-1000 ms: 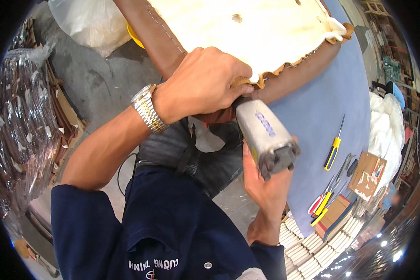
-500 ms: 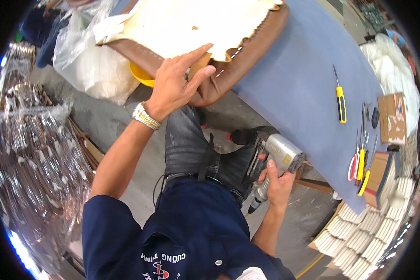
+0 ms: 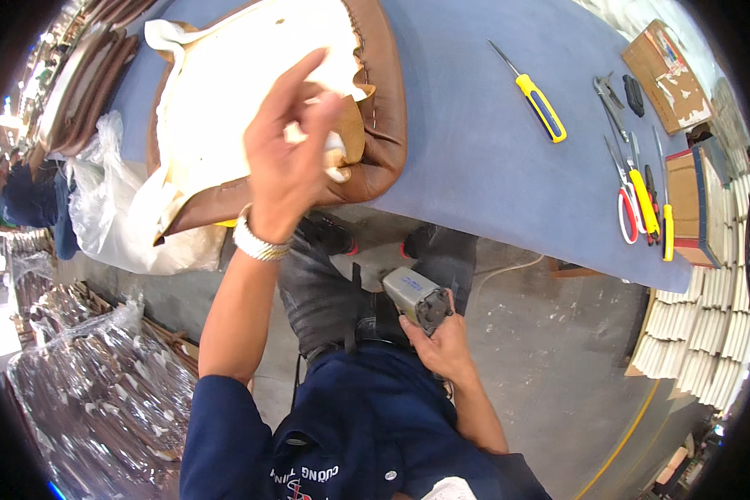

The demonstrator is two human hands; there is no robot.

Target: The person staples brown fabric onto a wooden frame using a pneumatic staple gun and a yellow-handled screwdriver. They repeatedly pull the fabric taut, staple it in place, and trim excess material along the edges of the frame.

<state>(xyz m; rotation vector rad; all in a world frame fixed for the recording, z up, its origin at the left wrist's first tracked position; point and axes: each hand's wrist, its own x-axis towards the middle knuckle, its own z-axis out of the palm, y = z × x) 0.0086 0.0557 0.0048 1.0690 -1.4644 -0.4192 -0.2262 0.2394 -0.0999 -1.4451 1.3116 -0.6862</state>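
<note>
My left hand (image 3: 283, 158), with a metal watch on its wrist, is over the near corner of an upholstered seat cushion (image 3: 387, 125). Its fingers are apart and slightly blurred; whether they touch the cushion I cannot tell. Brown leather wraps the cushion's rim, stapled and pleated along the edge of a pale, overexposed underside. Beside my fingers, a loose leather flap (image 3: 352, 133) folds up at the corner. Low in front of my body, my right hand (image 3: 443, 346) is wrapped round the grip of a grey staple gun (image 3: 410, 290), whose lower part is mostly hidden.
On the blue-grey table (image 3: 458, 158) lie a yellow-handled screwdriver (image 3: 543, 108), pliers (image 3: 610, 100), red-handled scissors (image 3: 628, 212) and other tools. Cardboard boxes (image 3: 668, 75) stand at the right edge, near stacked white strips (image 3: 692, 333). Plastic-wrapped goods (image 3: 100, 392) fill the lower left.
The whole view has shifted, showing more of the table. My left fingers have lifted from their hold at the leather corner. The staple gun has turned and come in closer to my legs.
</note>
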